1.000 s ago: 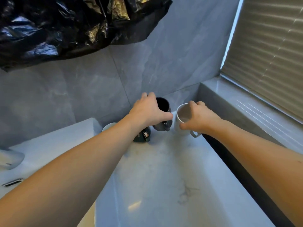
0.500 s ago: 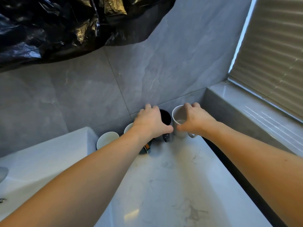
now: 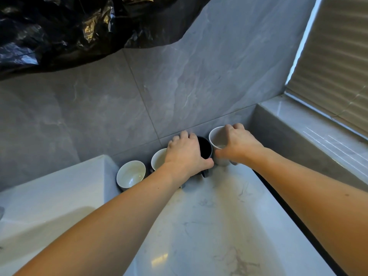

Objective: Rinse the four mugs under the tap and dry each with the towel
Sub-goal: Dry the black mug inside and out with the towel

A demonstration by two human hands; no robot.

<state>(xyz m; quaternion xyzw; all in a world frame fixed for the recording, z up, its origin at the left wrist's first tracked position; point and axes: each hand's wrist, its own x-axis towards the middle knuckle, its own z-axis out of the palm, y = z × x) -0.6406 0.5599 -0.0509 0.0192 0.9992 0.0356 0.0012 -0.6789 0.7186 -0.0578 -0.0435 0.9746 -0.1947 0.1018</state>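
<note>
Four mugs stand in a row against the back wall of the white marble counter. My left hand grips the black mug from above, fingers round its far rim and thumb at the front. My right hand grips the white mug at the far right in the same way. To the left stand a mug with a white inside and dark outside, partly under my left hand, and another white-inside mug. No towel or tap shows.
A white basin lies to the left of the mugs. A grey tiled wall rises behind them, with a black plastic sheet hanging above. A grey window ledge and a blind are on the right.
Both hands have pushed the black and white mugs back toward the wall, into line with the other two. The view has tilted up, and the two left mugs have come into sight.
</note>
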